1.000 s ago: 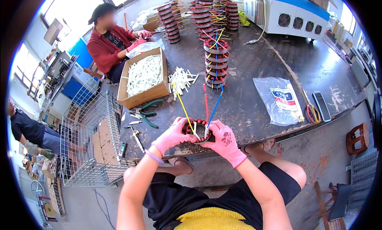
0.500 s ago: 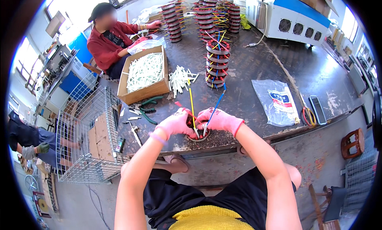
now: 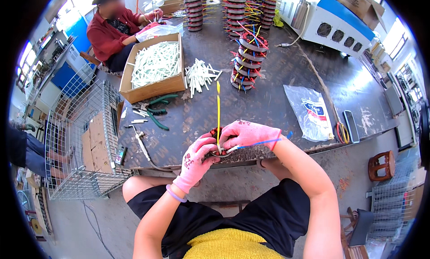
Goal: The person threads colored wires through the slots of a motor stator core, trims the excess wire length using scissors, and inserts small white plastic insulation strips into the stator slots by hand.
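Observation:
Both my hands wear pink gloves and meet at the table's near edge around a small wound stator, mostly covered by my fingers. My left hand is closed on the stator's left side. Fingers of my right hand are pinched at its right, by the white sleeve on a blue wire. That wire lies to the right, across the right wrist. A yellow wire, also white-sleeved at its base, stands upright between the hands. Beyond stands a stack of wound stators with coloured wire ends.
White sleeve pieces fill a cardboard box; a loose sleeve pile lies beside it. Green-handled pliers and a thin tool lie left. Right are a plastic bag, scissors and a phone. A co-worker sits far left.
The blue wire has swung from upright down to the right. My left hand has turned and lies lower around the stator. The view has shifted, so the table things appear higher.

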